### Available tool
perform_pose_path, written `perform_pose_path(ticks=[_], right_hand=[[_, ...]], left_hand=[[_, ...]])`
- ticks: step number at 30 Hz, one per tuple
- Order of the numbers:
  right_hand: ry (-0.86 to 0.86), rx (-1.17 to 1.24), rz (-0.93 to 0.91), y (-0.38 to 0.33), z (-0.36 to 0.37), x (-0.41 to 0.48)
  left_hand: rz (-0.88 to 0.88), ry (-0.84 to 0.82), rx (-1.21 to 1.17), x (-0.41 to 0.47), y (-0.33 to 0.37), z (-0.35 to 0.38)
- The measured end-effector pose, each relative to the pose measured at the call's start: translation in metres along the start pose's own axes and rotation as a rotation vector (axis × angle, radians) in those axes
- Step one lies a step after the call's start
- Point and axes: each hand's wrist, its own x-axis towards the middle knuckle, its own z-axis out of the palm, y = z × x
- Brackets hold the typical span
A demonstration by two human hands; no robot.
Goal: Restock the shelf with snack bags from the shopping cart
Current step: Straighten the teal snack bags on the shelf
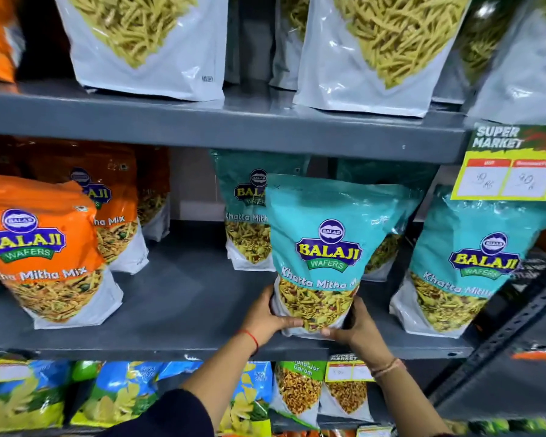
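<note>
A teal Balaji Khatta Mitha snack bag (328,247) stands upright near the front of the grey middle shelf (183,313). My left hand (267,320) grips its lower left corner and my right hand (356,326) grips its lower right corner, fingers under the base. Another teal bag (249,216) stands behind it to the left, and one more teal bag (464,263) stands to its right. The shopping cart is out of view.
Orange Balaji mix bags (41,247) fill the shelf's left side, with a bare gap between them and the teal bags. White bags of yellow sticks (148,42) sit on the shelf above. A yellow price tag (508,171) hangs at right. Chip bags (123,395) line the shelf below.
</note>
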Motion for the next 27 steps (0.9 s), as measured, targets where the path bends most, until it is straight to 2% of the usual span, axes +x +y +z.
perform_pose_path(ticks=[8,19,23,25,27], right_hand=[[-0.048,-0.01,-0.038,-0.018,0.058,0.002],[-0.133,0.091,-0.087,-0.039,0.103,0.006],[0.085,0.483,-0.132,-0.069,0.085,0.021],[0.132,0.567,-0.138,-0.084,0.08,0.028],[0.155,0.558,-0.139,-0.09,0.081,0.033]], left_hand=[[-0.021,0.122,-0.054,-0.013,-0.021,-0.058],[-0.005,0.088,-0.192,-0.026,-0.024,-0.11],[0.143,0.244,-0.488,-0.022,0.003,-0.123],[0.144,0.29,-0.616,-0.018,0.019,-0.125],[0.126,0.333,-0.633,-0.014,0.029,-0.121]])
